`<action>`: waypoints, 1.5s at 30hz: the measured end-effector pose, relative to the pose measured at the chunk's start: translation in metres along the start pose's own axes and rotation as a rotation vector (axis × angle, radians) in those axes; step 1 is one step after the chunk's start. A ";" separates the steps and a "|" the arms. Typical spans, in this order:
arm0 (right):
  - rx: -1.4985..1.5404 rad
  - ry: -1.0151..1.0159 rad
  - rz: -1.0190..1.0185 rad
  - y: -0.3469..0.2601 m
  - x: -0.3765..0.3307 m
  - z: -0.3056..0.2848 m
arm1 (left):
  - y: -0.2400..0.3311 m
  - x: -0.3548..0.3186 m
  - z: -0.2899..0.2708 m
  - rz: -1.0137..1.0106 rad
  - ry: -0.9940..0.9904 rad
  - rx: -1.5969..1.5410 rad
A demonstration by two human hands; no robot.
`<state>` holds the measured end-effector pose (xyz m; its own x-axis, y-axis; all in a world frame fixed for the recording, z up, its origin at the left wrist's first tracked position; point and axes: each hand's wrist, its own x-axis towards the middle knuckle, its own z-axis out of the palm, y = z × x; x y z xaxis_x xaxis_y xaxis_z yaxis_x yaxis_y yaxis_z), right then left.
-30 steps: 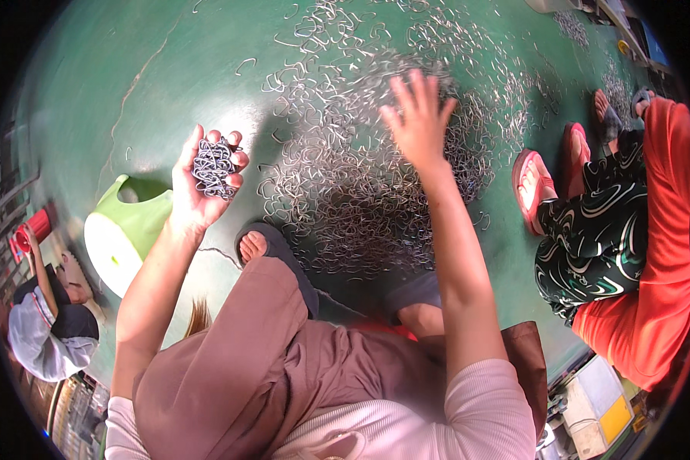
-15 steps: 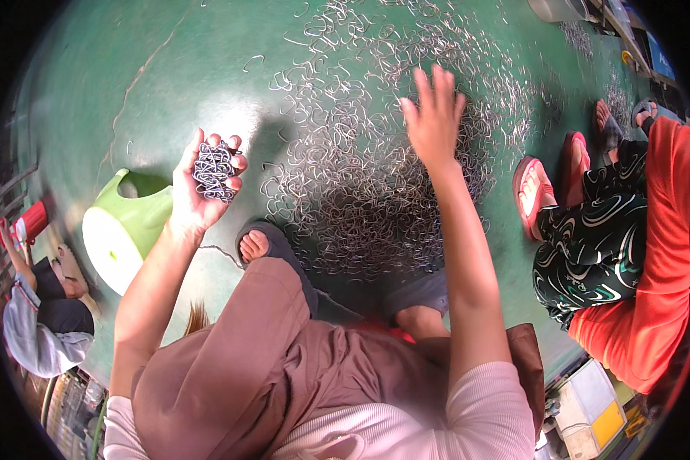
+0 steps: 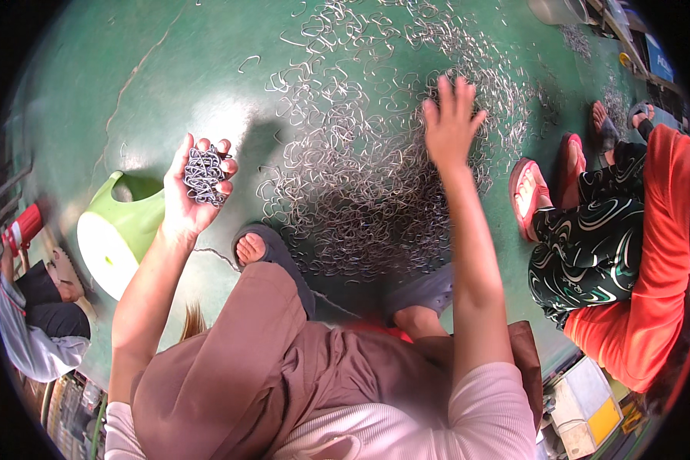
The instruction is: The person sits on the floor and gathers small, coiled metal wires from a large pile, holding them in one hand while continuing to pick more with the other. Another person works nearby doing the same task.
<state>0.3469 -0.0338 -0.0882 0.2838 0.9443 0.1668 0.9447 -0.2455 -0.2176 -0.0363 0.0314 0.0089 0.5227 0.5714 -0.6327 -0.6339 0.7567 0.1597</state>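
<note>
A hook clump [image 3: 205, 178] is clasped in the curled left hand [image 3: 182, 202]; hooks [image 3: 353, 207] are hidden by the right hand [image 3: 448, 136], fingers spread; the bucket [image 3: 552, 10] is cut off.

You hold a tangled clump of curved, silvery metal wire hooks [image 3: 205, 176] in your left hand [image 3: 184, 205], fingers curled at its edge. It is left of the broad pile of bent, silvery metal wire hooks [image 3: 360, 176], apart from it. That pile lies loose, hooks turned every way, densest on your side and thinner at its far edge. Your right hand [image 3: 452, 126], fingers spread, is over the pile's right part; contact is unclear. A lone, curved silvery wire hook [image 3: 247, 59] lies left of the pile's far part.
</note>
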 end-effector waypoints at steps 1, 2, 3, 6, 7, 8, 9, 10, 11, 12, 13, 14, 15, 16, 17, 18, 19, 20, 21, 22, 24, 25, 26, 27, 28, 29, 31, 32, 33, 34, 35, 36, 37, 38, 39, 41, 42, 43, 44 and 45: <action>0.049 -0.037 -0.071 -0.014 -0.011 0.000 | -0.001 0.000 0.002 0.004 0.013 0.009; 0.097 -0.074 -0.142 -0.028 -0.022 -0.002 | -0.002 0.001 0.004 0.006 0.026 0.016; 0.089 -0.152 -0.206 -0.038 -0.034 -0.003 | -0.003 0.004 0.006 -0.004 0.013 0.015; 0.097 -0.264 -0.250 -0.050 -0.047 -0.008 | -0.004 0.006 0.006 -0.013 -0.010 0.012; 0.067 -0.229 -0.190 -0.047 -0.046 -0.008 | -0.003 0.007 0.004 -0.016 -0.021 0.007; 0.033 -0.194 -0.130 -0.043 -0.045 -0.010 | -0.003 0.008 0.003 -0.021 -0.034 0.000; 0.015 -0.147 -0.055 -0.041 -0.043 -0.011 | -0.003 0.008 0.004 -0.022 -0.028 0.006; 0.020 -0.131 -0.064 -0.041 -0.042 -0.010 | -0.003 0.007 0.004 -0.022 -0.023 0.013; 0.023 -0.113 -0.073 -0.044 -0.040 -0.010 | -0.004 0.007 0.004 -0.024 -0.020 0.019; 0.025 -0.095 -0.080 -0.050 -0.038 -0.011 | -0.004 0.007 0.004 -0.028 -0.022 0.015; 0.054 -0.107 -0.164 -0.061 -0.037 -0.011 | -0.005 0.007 0.005 -0.031 -0.023 0.012; 0.132 -0.157 -0.232 -0.075 -0.036 -0.011 | -0.006 0.008 0.005 -0.037 -0.025 0.009; 0.148 -0.200 -0.328 -0.086 -0.037 -0.006 | -0.008 0.009 0.006 -0.042 -0.030 0.006; 0.164 -0.243 -0.424 -0.094 -0.038 0.000 | -0.011 0.010 0.011 -0.043 -0.023 0.013; 0.149 -0.262 -0.499 -0.099 -0.038 0.005 | -0.013 0.008 0.016 -0.038 -0.012 0.021; 0.134 -0.281 -0.574 -0.102 -0.037 0.011 | -0.014 0.008 0.020 -0.034 -0.001 0.029; 0.118 -0.301 -0.650 -0.102 -0.033 0.015 | -0.014 0.010 0.018 -0.044 -0.026 0.021; 0.006 -0.287 -0.516 -0.097 -0.024 0.019 | -0.011 0.007 0.013 -0.039 -0.037 0.012; 0.055 -0.219 -0.373 -0.089 -0.016 0.020 | -0.010 0.007 0.011 -0.035 -0.054 0.003; 0.104 -0.153 -0.230 -0.080 -0.012 0.019 | -0.009 0.006 0.011 -0.036 -0.052 0.000; 0.138 -0.232 -0.333 -0.070 -0.017 0.006 | -0.008 0.005 0.010 -0.039 -0.039 -0.005; 0.089 -0.258 -0.385 -0.063 -0.020 0.002 | -0.007 0.004 0.008 -0.039 -0.031 -0.011; 0.034 -0.282 -0.437 -0.053 -0.020 -0.003 | -0.007 0.004 0.010 -0.033 -0.026 -0.008; 0.012 -0.245 -0.307 -0.042 -0.021 -0.004 | -0.008 0.002 0.012 -0.025 -0.015 -0.005; -0.009 -0.209 -0.176 -0.032 -0.022 -0.005 | -0.009 0.001 0.014 -0.018 -0.003 -0.002; 0.001 -0.159 -0.128 -0.026 -0.022 -0.009 | -0.010 0.002 0.015 -0.024 -0.010 -0.004; 0.077 -0.110 -0.105 -0.024 -0.025 -0.010 | -0.009 0.003 0.013 -0.026 -0.023 0.017; 0.116 -0.085 -0.091 -0.026 -0.024 -0.011 | -0.009 0.003 0.013 -0.027 -0.030 0.030; 0.092 -0.035 -0.108 -0.032 -0.021 -0.009 | -0.009 0.003 0.013 -0.020 -0.018 0.034; 0.137 -0.009 -0.125 -0.038 -0.014 -0.005 | -0.008 0.002 0.014 -0.013 -0.012 0.033; 0.181 0.013 -0.138 -0.046 -0.006 0.001 | -0.009 0.002 0.015 -0.012 -0.003 0.031; 0.223 0.037 -0.151 -0.053 0.005 0.005 | -0.009 0.002 0.016 -0.011 0.002 0.029; 0.233 0.042 -0.178 -0.060 0.015 0.009 | -0.009 0.002 0.015 -0.014 0.002 0.034; 0.205 0.009 -0.250 -0.063 0.026 0.014 | -0.009 0.002 0.016 -0.018 -0.001 0.040; 0.176 -0.021 -0.321 -0.065 0.038 0.021 | -0.009 0.002 0.016 -0.022 -0.007 0.047; 0.068 -0.042 -0.392 -0.062 0.059 0.036 | -0.007 -0.001 0.016 -0.024 -0.008 0.049; -0.015 -0.033 -0.394 -0.051 0.069 0.042 | -0.007 -0.002 0.016 -0.023 -0.009 0.046; 0.027 0.035 -0.280 -0.041 0.076 0.046 | -0.007 -0.004 0.015 -0.017 -0.008 0.040; 0.102 0.032 -0.182 -0.036 0.080 0.044 | -0.005 -0.006 0.013 -0.006 0.001 0.033; 0.161 0.025 -0.131 -0.031 0.082 0.038 | -0.005 -0.009 0.010 0.002 0.006 0.023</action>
<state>0.3349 0.0596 -0.1044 0.1659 0.9596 0.2273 0.9358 -0.0805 -0.3431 -0.0321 0.0264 0.0215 0.5181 0.5709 -0.6369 -0.6218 0.7627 0.1780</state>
